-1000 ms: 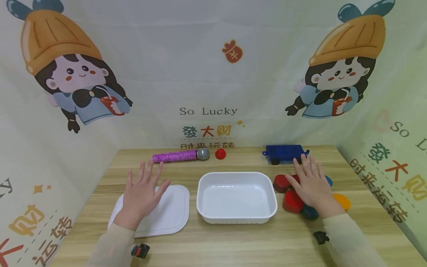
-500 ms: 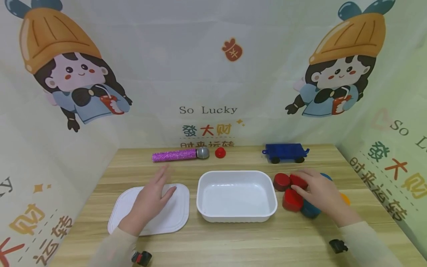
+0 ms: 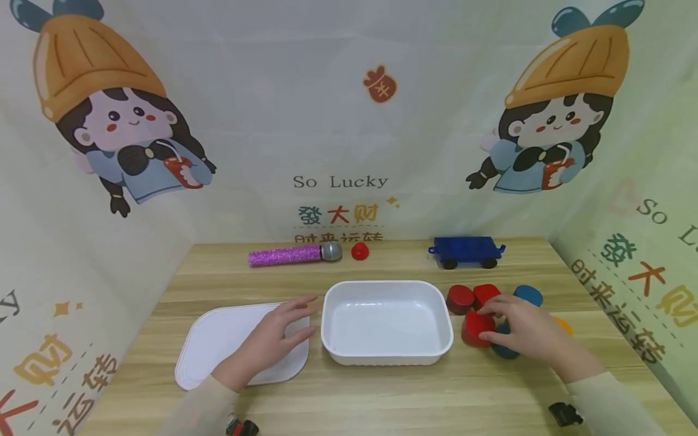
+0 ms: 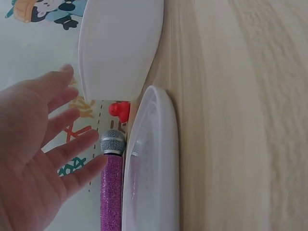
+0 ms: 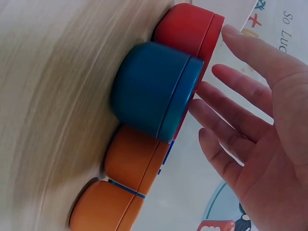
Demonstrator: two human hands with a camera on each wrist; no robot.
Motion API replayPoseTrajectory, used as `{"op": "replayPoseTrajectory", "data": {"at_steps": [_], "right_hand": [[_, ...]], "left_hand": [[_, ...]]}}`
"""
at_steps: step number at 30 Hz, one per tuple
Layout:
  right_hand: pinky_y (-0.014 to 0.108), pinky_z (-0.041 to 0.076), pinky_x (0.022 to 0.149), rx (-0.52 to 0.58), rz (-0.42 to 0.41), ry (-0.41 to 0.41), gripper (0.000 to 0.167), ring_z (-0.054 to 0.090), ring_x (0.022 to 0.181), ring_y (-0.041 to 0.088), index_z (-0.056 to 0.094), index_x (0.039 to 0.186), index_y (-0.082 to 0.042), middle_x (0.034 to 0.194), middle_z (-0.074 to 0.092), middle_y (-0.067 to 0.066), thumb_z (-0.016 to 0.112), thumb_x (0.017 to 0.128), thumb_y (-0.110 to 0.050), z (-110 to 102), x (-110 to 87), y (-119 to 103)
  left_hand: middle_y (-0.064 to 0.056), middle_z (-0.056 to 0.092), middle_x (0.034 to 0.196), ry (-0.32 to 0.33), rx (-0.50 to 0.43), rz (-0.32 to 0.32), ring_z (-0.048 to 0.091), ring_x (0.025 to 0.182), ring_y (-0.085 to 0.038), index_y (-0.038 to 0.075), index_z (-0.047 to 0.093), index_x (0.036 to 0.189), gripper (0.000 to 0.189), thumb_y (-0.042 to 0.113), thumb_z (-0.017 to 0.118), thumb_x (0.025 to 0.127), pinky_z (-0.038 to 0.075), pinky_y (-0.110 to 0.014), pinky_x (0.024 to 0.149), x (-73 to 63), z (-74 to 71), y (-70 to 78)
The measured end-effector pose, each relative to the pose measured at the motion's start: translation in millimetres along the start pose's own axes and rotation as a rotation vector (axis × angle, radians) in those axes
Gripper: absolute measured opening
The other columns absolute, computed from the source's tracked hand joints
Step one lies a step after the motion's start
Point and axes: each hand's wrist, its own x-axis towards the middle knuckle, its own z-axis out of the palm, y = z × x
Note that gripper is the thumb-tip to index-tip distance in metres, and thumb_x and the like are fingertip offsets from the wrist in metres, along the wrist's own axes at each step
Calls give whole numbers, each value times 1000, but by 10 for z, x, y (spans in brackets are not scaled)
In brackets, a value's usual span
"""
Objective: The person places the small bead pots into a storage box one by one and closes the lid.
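My right hand (image 3: 531, 333) hovers low over a cluster of small lidded tins, fingers loosely bent. Its thumb and fingertips come right to the edges of a red tin (image 3: 475, 329). In the right wrist view the fingers are spread beside the lids of the red tin (image 5: 187, 29) and a dark blue tin (image 5: 149, 91). My left hand (image 3: 269, 342) is held over a flat white lid (image 3: 218, 336), its fingertips near the left end of a white rectangular container (image 3: 387, 358). The left wrist view shows that palm with fingers relaxed and nothing in them.
More tins stand around: a round red one (image 3: 460, 299), another red (image 3: 485, 295), a blue (image 3: 528, 295) and an orange one (image 3: 563, 326). Along the back are a purple glittery microphone (image 3: 289, 254), a small red object (image 3: 360, 251) and a blue toy wagon (image 3: 466, 249).
Both hands turned from flat, spread palms-down poses. My left hand moved right toward the container; my right hand came down and nearer to the front red tin. The tins stay put.
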Motion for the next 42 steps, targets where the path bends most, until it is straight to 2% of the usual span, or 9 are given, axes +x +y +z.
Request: {"op": "replayPoseTrajectory", "data": {"at_steps": [5, 10, 17, 23, 26, 32, 36, 41, 42], "right_hand": [[44, 62, 82, 11, 8, -15, 42, 68, 95, 20, 77, 110, -13, 114, 74, 8, 89, 80, -41, 18, -21, -1], [44, 62, 84, 62, -19, -9, 42, 69, 95, 20, 76, 111, -11, 114, 75, 6, 89, 80, -36, 38, -31, 17], [40, 63, 82, 148, -53, 75, 36, 69, 95, 20, 77, 110, -11, 111, 76, 2, 89, 81, -30, 58, -36, 38], [27, 59, 66, 174, -85, 131, 39, 68, 86, 19, 77, 111, -8, 114, 75, 10, 89, 82, -29, -101, 28, -23], [33, 62, 69, 146, -87, 141, 39, 70, 89, 24, 77, 113, -6, 119, 74, 16, 88, 82, -26, -215, 72, -65], [53, 62, 85, 128, -33, 131, 42, 68, 111, 39, 76, 119, -9, 125, 71, 18, 87, 85, -31, -378, 176, -237], [53, 63, 86, 168, -26, 123, 42, 65, 116, 40, 75, 121, -10, 130, 68, 18, 86, 86, -31, -393, 290, -398], [48, 64, 83, 184, -66, 112, 42, 64, 117, 38, 75, 121, -11, 130, 68, 15, 86, 85, -30, -275, 472, -593], [46, 64, 81, 186, -78, 100, 43, 65, 112, 36, 75, 121, -11, 130, 69, 14, 86, 84, -30, -242, 513, -641]], "left_hand": [[-7, 54, 156, -11, -10, 40, 51, 143, -34, 15, 68, 137, 43, 33, 71, 98, 42, -56, 116, 17, 36, 33], [-4, 56, 154, -10, 21, 53, 51, 142, -33, 13, 70, 134, 42, 33, 73, 97, 42, -56, 116, 33, 47, 67], [-3, 57, 153, -23, 65, 40, 52, 142, -32, 14, 69, 133, 43, 33, 75, 95, 42, -56, 117, 53, 5, 112], [-3, 55, 155, -48, 101, 27, 50, 143, -32, 17, 68, 134, 43, 36, 74, 96, 42, -55, 117, 76, -22, 139], [-2, 55, 155, -51, 120, 26, 50, 143, -31, 18, 68, 134, 43, 38, 73, 96, 42, -55, 117, 85, -22, 138], [-2, 55, 155, -54, 138, 24, 50, 143, -31, 18, 68, 134, 43, 38, 73, 96, 43, -55, 116, 81, -20, 137], [-2, 55, 155, -52, 141, 20, 51, 142, -30, 18, 68, 134, 43, 38, 73, 96, 44, -55, 116, 70, -23, 137], [-2, 56, 154, -49, 163, 34, 52, 141, -30, 18, 68, 134, 43, 39, 73, 96, 45, -54, 115, 67, -27, 128], [-2, 56, 153, -46, 171, 37, 53, 140, -30, 18, 68, 133, 44, 39, 73, 96, 45, -53, 114, 69, -31, 126]]}}
